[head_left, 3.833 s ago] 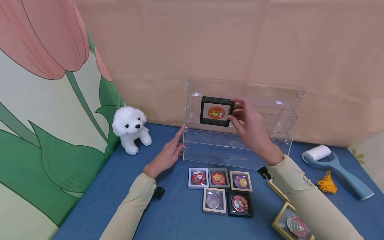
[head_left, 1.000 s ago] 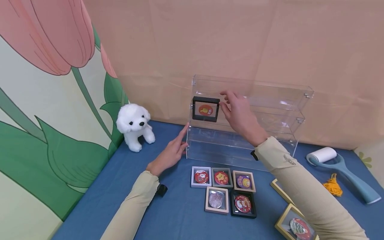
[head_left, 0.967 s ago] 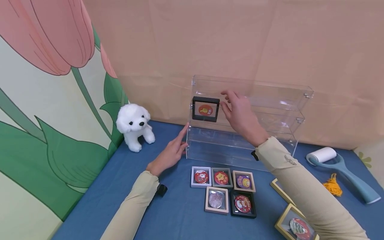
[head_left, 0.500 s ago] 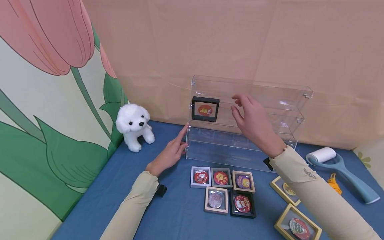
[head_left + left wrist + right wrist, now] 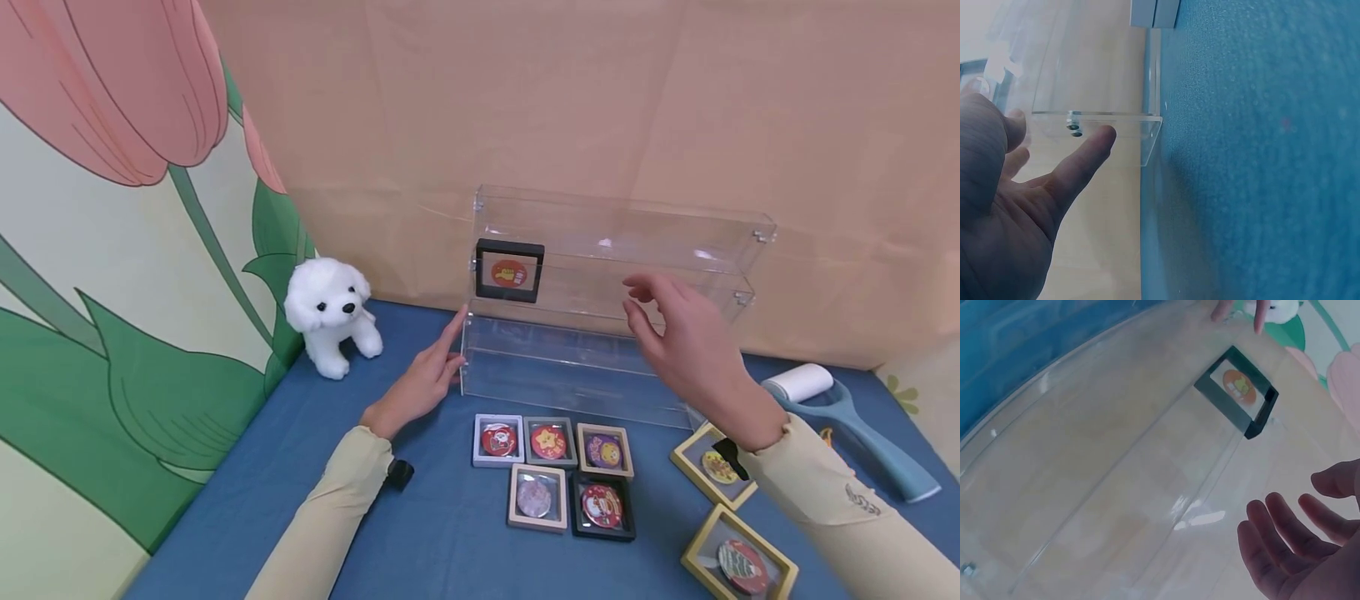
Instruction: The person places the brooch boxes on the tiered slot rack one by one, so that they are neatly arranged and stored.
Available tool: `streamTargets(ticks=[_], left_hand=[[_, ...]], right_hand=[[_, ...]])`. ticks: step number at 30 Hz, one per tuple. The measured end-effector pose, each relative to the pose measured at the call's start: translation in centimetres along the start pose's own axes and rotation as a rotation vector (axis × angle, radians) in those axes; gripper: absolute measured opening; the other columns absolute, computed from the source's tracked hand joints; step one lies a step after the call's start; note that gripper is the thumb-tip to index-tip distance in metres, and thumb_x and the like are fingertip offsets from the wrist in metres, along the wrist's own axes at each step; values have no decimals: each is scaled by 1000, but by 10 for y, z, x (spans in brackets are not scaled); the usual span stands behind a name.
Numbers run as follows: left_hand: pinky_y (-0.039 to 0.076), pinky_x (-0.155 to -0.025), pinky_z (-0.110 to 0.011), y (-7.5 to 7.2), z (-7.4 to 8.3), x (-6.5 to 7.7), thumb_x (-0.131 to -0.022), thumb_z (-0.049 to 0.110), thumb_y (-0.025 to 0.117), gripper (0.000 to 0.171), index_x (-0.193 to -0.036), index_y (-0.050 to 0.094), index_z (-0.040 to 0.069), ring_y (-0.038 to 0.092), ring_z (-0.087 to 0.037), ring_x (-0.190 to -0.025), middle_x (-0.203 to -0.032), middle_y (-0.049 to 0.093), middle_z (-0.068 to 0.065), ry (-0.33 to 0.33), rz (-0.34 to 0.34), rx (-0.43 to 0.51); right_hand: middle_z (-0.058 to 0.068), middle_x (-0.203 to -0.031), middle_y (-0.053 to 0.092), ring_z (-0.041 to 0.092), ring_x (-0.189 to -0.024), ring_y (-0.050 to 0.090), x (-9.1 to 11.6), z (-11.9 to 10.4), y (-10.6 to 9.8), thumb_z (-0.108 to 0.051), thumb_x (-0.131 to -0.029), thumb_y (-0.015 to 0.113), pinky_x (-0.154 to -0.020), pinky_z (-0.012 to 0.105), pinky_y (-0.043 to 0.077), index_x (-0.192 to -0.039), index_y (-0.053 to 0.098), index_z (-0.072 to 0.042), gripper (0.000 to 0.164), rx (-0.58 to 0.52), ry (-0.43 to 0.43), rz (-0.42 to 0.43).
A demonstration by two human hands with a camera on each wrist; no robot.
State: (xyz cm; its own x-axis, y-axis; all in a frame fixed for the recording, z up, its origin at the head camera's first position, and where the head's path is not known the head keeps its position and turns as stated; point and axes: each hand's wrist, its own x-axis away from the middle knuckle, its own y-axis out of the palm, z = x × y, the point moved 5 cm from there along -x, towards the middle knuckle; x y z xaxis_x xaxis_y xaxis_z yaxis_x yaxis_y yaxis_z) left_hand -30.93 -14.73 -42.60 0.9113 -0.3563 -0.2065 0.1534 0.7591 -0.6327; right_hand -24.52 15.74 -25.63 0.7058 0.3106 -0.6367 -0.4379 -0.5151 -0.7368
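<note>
A clear acrylic tiered display shelf stands against the back wall. On its middle tier, at the left end, a black-framed badge case with an orange thumbs-up badge stands upright. My left hand touches the shelf's left side with extended fingers; the left wrist view shows a fingertip at the clear side panel. In front of the shelf's right part hovers my right hand, fingers loosely bent and nothing between them. From the right wrist view, the black case is well away from that hand.
Several framed badge cases lie before the shelf, including a white one and a black one. Two gold-framed cases lie to the right. A plush dog sits left; a lint roller lies at the far right.
My right hand set the black-framed case at the middle tier's left end, let go, and drew back right and down. The left hand stays at the shelf's side.
</note>
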Motion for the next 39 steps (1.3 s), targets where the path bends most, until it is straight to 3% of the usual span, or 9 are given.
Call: streamTargets(ticks=[8, 16, 24, 32, 35, 39], left_hand=[[59, -89, -40, -3, 1, 0, -106, 7, 52, 91, -157, -5, 55, 62, -31, -121, -167, 18, -3, 16, 5, 1], [59, -89, -38, -2, 2, -1, -106, 7, 52, 90, -157, -5, 54, 62, -29, -121, -168, 18, -1, 22, 3, 6], [59, -88, -40, -2, 2, -3, -105, 6, 54, 93, -157, -5, 55, 62, -31, -121, -168, 17, 0, 30, 12, -4], [59, -88, -40, -2, 1, -2, -105, 5, 53, 93, -157, -6, 55, 62, -31, -120, -168, 16, -2, 25, 5, -11], [59, -88, -39, -2, 2, -2, -105, 5, 53, 92, -157, -5, 55, 62, -31, -120, -168, 17, -1, 23, 1, -11], [59, -88, -40, -2, 2, -2, -105, 6, 53, 92, -157, -6, 55, 62, -31, -120, -168, 17, -2, 18, -2, -11]], right_hand=[[11, -109, 68, 26, -95, 63, 26, 8, -18, -9, -96, 70, -69, 47, 57, -125, 65, -7, 30, 13, 44, 6], [8, -105, 68, 23, -90, 63, 52, 14, -24, -10, -93, 73, -68, 41, 56, -123, 65, -7, 31, 34, 49, -16], [10, -104, 68, 25, -89, 64, 90, 26, -26, -15, -94, 73, -62, 30, 56, -124, 64, -6, 33, 45, 174, -98], [14, -108, 68, 31, -94, 65, 133, 44, -20, -26, -96, 72, -71, 53, 61, -128, 62, -4, 40, 18, 361, -260], [12, -109, 68, 29, -95, 64, 146, 47, -19, -30, -97, 71, -68, 39, 62, -128, 63, -5, 41, 17, 399, -310], [11, -111, 67, 27, -96, 63, 159, 49, -18, -34, -98, 69, -61, 21, 54, -126, 64, -6, 40, 31, 433, -360]])
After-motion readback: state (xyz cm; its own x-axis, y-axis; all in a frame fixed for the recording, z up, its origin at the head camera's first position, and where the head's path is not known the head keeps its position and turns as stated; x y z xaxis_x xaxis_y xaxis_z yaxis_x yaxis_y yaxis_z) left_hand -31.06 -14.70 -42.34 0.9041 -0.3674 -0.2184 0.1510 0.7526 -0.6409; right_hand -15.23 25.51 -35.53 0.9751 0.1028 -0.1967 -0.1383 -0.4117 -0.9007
